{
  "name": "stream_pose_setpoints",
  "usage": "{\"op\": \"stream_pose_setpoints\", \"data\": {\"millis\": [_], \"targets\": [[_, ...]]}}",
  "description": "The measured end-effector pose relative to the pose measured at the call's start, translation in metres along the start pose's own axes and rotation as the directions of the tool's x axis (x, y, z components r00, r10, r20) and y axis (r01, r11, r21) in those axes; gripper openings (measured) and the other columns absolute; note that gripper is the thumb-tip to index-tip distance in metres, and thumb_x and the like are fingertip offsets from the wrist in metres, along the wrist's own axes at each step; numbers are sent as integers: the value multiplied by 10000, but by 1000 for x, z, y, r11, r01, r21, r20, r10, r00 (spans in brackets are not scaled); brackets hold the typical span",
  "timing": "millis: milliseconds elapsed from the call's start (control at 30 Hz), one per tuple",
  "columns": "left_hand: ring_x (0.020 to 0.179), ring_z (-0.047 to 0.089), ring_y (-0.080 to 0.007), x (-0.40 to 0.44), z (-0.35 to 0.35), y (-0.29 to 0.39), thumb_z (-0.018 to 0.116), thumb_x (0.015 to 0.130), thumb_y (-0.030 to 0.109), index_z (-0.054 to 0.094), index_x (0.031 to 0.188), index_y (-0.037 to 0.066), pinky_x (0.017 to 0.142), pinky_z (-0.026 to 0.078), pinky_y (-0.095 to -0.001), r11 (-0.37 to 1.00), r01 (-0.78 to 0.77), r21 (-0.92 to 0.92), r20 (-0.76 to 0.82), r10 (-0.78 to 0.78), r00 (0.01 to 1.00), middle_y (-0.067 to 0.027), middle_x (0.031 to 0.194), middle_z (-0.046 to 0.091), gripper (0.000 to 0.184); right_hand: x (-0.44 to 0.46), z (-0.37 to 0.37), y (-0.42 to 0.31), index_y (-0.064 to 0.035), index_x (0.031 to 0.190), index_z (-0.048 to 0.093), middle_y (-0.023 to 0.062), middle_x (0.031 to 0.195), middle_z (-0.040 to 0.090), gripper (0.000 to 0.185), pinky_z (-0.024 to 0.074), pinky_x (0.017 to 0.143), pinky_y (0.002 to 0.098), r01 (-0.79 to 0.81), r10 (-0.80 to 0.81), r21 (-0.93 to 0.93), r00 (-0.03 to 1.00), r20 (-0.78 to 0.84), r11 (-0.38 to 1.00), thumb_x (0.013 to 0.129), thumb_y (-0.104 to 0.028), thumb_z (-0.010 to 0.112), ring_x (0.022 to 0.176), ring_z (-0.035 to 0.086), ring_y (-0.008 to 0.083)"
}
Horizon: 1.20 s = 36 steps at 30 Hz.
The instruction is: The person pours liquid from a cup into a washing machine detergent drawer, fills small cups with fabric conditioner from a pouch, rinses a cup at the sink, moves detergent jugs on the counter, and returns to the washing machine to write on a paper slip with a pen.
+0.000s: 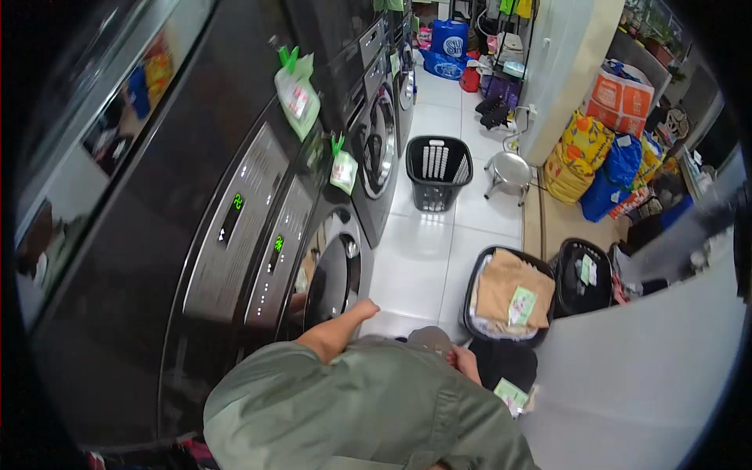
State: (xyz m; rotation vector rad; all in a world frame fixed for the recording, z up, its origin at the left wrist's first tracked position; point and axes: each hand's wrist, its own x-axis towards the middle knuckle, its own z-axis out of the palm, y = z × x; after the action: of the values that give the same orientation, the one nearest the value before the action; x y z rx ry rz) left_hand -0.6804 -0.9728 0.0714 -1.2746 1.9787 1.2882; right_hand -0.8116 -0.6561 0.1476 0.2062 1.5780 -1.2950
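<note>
Left hand (365,310), lower centre, near washer door (332,274); right hand (464,362), lower centre, apart from the left, just below basket (469,307); whether either grips anything, cannot tell; basket, right of lower centre, holding tan towel (503,276), green-and-white tag (521,305) atop, print too small; two displays (233,210), centre left, green digits blurred; blue bag (450,36), upper centre, white letters, perhaps "SU"; orange bag (620,99), upper right, white print unreadable.

Black washers (338,270) with green digits (278,244), tan cloth (501,283), olive shirt (352,403), patterned yellow bag (581,149)
</note>
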Motion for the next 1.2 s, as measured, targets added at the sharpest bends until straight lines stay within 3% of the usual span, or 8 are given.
{"op": "stream_pose_setpoints", "data": {"millis": [33, 167, 233, 267, 433, 633, 900, 1200], "targets": [[788, 583, -303, 19, -13, 25, 538, 706, 321, 610, 852, 23, 696, 454, -384, 876, -161, 455, -53, 207, 977, -181, 908, 596, 340, 18, -10, -13, -10, 684, 537, 84, 583, 551, 259, 404, 425, 276, -12, 21, 105, 995, -92, 994, 783, -249, 519, 472, 512, 197], [823, 558, -347, 85, -67, 130, 534, 693, 295, 619, 858, 25, 743, 439, -389, 839, -345, 421, 107, 332, 937, -188, 906, 586, 327, 103, -69, -47, -9, 717, 543, 108, 588, 545, 223, 424, 468, 273, -37, 76, 322, 991, -110, 946, 778, -222, 514, 505, 532, 199], [848, 559, -325, 130, -75, 163, 531, 693, 288, 620, 866, 40, 753, 435, -389, 863, -370, 343, 126, 349, 929, -175, 912, 589, 316, 129, -92, -79, -5, 762, 552, 119, 627, 552, 214, 440, 514, 332, -128, -192, -729, 921, -338, 672, 764, -217, 523, 546, 541, 212], [844, 561, -310, 143, -76, 175, 543, 689, 297, 619, 884, 61, 748, 437, -379, 873, -346, 344, 106, 330, 938, -159, 913, 594, 316, 142, -109, -98, -5, 762, 552, 119, 627, 552, 214, 440, 514, 332, -147, -185, -746, 921, -342, 649, 764, -217, 523, 546, 541, 212], [858, 562, -306, 210, -138, 213, 469, 693, 248, 628, 868, 68, 756, 431, -396, 774, -225, 591, 222, 112, 969, -166, 921, 589, 298, 295, -147, -192, -22, 819, 553, 112, 660, 560, 202, 436, 566, 383, -124, -53, -783, 979, -196, 609, 750, -211, 532, 581, 547, 225], [866, 555, -327, 261, -207, 248, 448, 698, 256, 629, 845, 51, 758, 426, -394, 986, -29, 165, -191, 61, 980, -176, 908, 588, 310, 405, -110, -440, -51, 885, 526, 78, 676, 571, 207, 389, 494, 403, -258, 205, -520, 966, -158, 814, 760, -216, 510, 565, 542, 226], [910, 542, -322, 362, -223, 248, 509, 718, 394, 620, 907, 43, 780, 421, -395, 887, -206, 413, 285, 89, 955, -174, 987, 567, 413, 535, -21, -637, -81, 946, 505, 77, 836, 571, 261, 401, 598, 356, 3, -23, -371, 998, -51, 929, 768, -270, 476, 695, 546, 190], [790, 578, -273, 394, -237, 381, 491, 762, 323, 608, 888, 52, 701, 441, -365, 956, 4, -293, -564, -177, 807, -160, 850, 606, 321, 612, -11, -699, -16, 789, 582, 57, 613, 546, 216, 379, 440, 268, 203, 384, -951, 879, 282, 233, 756, -225, 541, 505, 472, 137]]}}
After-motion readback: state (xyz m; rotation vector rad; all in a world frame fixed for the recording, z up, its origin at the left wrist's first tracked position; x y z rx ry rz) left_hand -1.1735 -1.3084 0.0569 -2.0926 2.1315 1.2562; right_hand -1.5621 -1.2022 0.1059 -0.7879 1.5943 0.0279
